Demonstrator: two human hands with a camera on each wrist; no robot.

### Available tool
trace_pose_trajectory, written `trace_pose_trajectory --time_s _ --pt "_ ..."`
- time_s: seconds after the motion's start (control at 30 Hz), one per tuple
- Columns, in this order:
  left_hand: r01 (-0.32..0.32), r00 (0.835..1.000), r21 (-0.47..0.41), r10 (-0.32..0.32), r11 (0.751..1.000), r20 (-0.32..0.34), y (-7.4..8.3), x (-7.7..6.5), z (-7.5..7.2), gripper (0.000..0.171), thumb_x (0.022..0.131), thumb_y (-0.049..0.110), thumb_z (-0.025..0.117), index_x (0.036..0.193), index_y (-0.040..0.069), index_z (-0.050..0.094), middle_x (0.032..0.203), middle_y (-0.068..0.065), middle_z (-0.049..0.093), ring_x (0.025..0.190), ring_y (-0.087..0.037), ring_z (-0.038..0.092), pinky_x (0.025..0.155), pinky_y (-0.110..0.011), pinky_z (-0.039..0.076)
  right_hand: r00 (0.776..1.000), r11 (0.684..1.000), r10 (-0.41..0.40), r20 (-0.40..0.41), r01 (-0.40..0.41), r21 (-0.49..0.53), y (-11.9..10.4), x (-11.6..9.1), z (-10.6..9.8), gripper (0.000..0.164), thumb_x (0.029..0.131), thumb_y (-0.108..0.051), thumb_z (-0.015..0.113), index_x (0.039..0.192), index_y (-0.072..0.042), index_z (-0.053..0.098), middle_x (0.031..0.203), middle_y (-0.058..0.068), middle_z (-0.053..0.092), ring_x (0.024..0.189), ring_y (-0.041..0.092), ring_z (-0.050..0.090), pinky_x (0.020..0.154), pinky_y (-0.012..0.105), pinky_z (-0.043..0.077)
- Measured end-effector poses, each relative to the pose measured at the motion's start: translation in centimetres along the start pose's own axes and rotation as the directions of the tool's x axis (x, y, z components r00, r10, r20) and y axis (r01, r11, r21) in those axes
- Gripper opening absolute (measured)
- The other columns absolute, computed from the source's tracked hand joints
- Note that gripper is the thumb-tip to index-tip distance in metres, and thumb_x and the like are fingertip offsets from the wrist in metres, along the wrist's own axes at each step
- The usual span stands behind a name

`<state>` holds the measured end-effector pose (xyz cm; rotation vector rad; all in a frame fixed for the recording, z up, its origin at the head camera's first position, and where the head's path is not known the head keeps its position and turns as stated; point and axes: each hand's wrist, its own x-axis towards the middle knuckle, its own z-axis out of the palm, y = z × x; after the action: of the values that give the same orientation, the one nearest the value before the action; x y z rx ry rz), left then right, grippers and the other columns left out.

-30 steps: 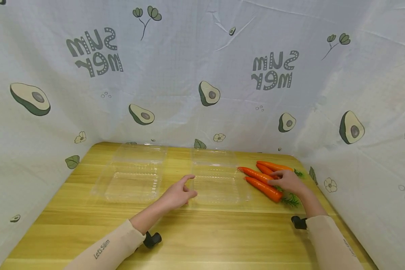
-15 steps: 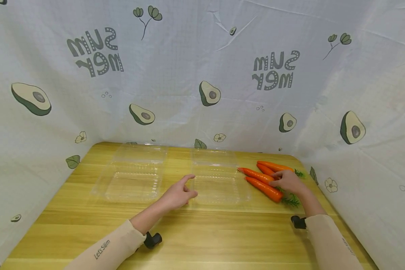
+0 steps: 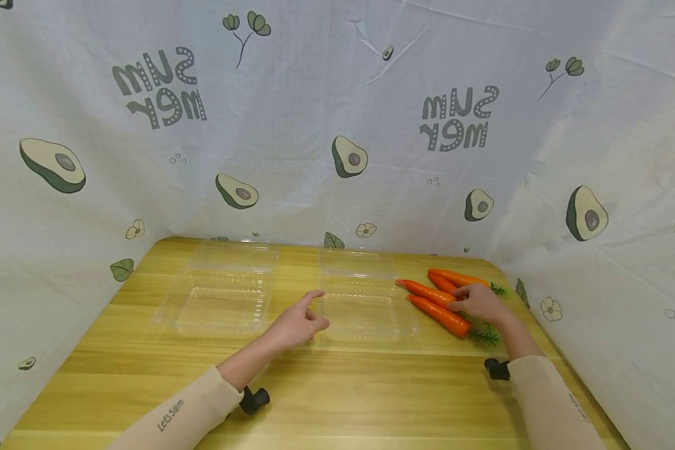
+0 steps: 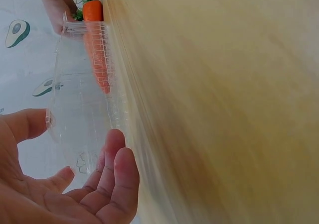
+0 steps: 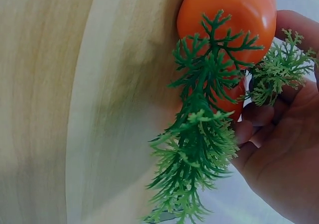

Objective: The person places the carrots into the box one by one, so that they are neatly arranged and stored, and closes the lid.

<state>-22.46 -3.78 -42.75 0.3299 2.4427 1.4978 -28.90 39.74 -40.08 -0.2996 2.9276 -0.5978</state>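
Note:
My right hand [image 3: 480, 303] grips an orange carrot [image 3: 427, 291] near its leafy end, the thumb at its near side. In front of it lies another carrot [image 3: 440, 316], whose thick end and green leaves [image 5: 199, 129] partly cover my fingers in the right wrist view. Two more carrots [image 3: 459, 277] lie behind, one largely hidden. My left hand [image 3: 295, 326] holds nothing; its thumb and forefinger are spread at the left edge of a clear plastic clamshell box [image 4: 79, 79], lid back. Whether a fingertip touches the rim I cannot tell.
A second clear clamshell box [image 3: 220, 311] stands to the left, its lid also folded back. The wooden table [image 3: 337, 400] ends at a printed cloth [image 3: 292, 125] behind and at both sides. Black wrist mounts [image 3: 254, 400] sit below the hands.

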Motion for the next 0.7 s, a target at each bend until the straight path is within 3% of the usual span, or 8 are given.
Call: trace_pose_trajectory --time_s 0.13,0.27,0.5,0.7 --pt "-0.003 1.000 0.011 0.003 1.000 -0.003 -0.07 0.06 0.03 0.070 0.096 0.027 0.067 0.157 0.020 0.034 0.095 -0.007 0.062 0.069 -0.023 0.061 0.057 -0.032 0.044 1.000 1.000 -0.007 0.003 0.007 0.002 0.21 0.22 0.16 0.036 0.092 -0.025 0.072 0.107 0.008 0.072 0.089 0.012 0.067 0.072 0.019 0.052 0.065 0.033 0.042" --pt "-0.005 1.000 0.023 0.005 1.000 -0.006 -0.11 0.06 0.03 0.070 0.096 0.027 0.067 0.157 0.020 0.034 0.095 -0.007 0.062 0.067 -0.020 0.060 0.057 -0.032 0.044 1.000 1.000 -0.010 0.000 0.010 0.002 0.24 0.20 0.24 0.033 0.093 -0.025 0.071 0.103 0.006 0.073 0.082 0.006 0.063 0.069 0.018 0.049 0.064 0.033 0.040" --pt "-0.001 1.000 0.063 0.002 0.998 -0.010 0.00 -0.11 -0.13 0.070 0.096 0.030 0.067 0.157 0.021 0.034 0.098 -0.005 0.063 0.068 -0.018 0.058 0.058 -0.033 0.043 1.000 1.000 -0.009 -0.012 0.010 0.023 -0.07 0.07 0.21 0.023 0.093 -0.022 0.070 0.078 -0.005 0.066 0.061 -0.003 0.040 0.058 0.014 0.036 0.057 0.031 0.033" --pt "-0.004 1.000 0.067 0.005 0.998 -0.011 0.03 -0.18 -0.20 0.070 0.096 0.031 0.067 0.157 0.020 0.034 0.098 -0.005 0.063 0.068 -0.018 0.055 0.058 -0.033 0.042 1.000 1.000 0.008 0.000 -0.008 0.014 -0.42 -0.03 0.21 0.024 0.093 -0.024 0.070 0.090 -0.001 0.072 0.068 0.000 0.052 0.062 0.016 0.043 0.059 0.032 0.037"
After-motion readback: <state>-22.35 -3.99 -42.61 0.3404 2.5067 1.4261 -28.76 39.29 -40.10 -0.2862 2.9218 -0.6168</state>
